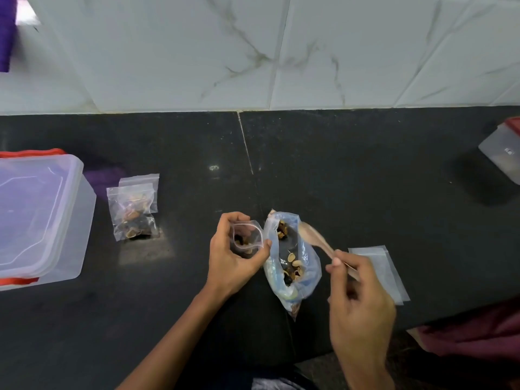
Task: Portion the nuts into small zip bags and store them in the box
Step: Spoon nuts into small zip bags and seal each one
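Small zip bag [247,240]: being held open at its mouth over the tabletop, just left of the big bag, with a few nuts already lying inside; judged to be thin, limp and slippery film that is best pinched at the stiffer zip rim, where it is being kept from collapsing.
Left hand [230,257]: being curled around the small zip bag, the fingers and thumb pinching the rim so the mouth is being held wide.
Spoon [312,237]: being held by the end of its handle, the bowl hovering at the mouth of the big bag; judged light and rigid, looking empty, though this is blurred.
Right hand [357,296]: being closed on the spoon handle in a fingertip pinch.
Big bag [292,263]: lying open on the tabletop between the two hands, mixed nuts being seen through bluish film; judged soft, floppy and easily spilled.
Filled bags [133,212]: two small packs lying together, near the box.
Box [39,218]: translucent with red clips, lid on, standing at the left edge.
Empty bags [380,271]: flat, lying just beyond the right hand.
Tabletop [365,170]: dark stone.
Writing: none being made out; a small mark on the container [506,153] at the far right is too blurred to be read.
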### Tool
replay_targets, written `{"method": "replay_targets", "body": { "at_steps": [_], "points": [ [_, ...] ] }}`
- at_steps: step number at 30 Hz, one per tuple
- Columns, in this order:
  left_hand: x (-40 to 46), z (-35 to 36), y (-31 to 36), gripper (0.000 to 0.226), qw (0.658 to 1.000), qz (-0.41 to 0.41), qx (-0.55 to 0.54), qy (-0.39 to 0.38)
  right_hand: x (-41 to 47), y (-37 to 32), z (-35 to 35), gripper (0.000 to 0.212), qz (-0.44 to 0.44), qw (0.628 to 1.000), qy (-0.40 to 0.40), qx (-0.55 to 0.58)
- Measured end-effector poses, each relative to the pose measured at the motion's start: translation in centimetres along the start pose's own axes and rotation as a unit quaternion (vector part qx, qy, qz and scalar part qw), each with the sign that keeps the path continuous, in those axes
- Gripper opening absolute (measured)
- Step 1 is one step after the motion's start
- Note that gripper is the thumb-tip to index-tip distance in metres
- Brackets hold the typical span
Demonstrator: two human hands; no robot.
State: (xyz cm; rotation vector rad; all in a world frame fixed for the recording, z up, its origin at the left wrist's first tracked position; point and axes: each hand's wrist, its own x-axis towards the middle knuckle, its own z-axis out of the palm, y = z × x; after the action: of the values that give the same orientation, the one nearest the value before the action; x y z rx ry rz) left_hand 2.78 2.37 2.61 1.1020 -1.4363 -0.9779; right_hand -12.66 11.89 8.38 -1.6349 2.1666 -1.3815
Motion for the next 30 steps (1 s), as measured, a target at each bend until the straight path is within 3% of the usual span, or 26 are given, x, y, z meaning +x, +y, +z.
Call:
{"method": "replay_targets", "body": {
  "at_steps": [5, 11, 14, 20, 25, 30],
  "points": [
    [-1.1, 0.4, -1.0, 0.046, 0.998, -0.033, 0.005, -0.052, 0.1, 2.1, 0.2, 0.01, 0.01, 0.99, -0.119, -0.078],
    [-0.8, -0.1, -1.2, 0.049, 0.995, -0.046, 0.02, -0.082, 0.1, 1.8, 0.8, 0.017, -0.033, 0.978, -0.166, -0.125],
    [-0.8, -0.3, -1.5, 0.045, 0.994, -0.052, 0.024, -0.089, 0.5, 1.6, 0.8, 0.008, -0.023, 0.97, -0.188, -0.155],
    [-0.9, -0.5, -1.7, 0.044, 0.994, -0.055, 0.027, -0.094, 0.9, 0.9, 0.0, 0.012, 0.014, 0.963, -0.243, -0.115],
    [-0.8, -0.7, -1.6, 0.046, 0.992, -0.061, 0.013, -0.112, 1.1, 1.0, 0.1, 0.012, 0.055, 0.973, -0.211, -0.081],
    [-0.2, -1.9, -1.4, 0.072, 0.977, -0.078, 0.021, -0.195, 1.6, 0.8, -0.4, 0.01, 0.091, 0.961, -0.254, -0.061]
  ]
}}
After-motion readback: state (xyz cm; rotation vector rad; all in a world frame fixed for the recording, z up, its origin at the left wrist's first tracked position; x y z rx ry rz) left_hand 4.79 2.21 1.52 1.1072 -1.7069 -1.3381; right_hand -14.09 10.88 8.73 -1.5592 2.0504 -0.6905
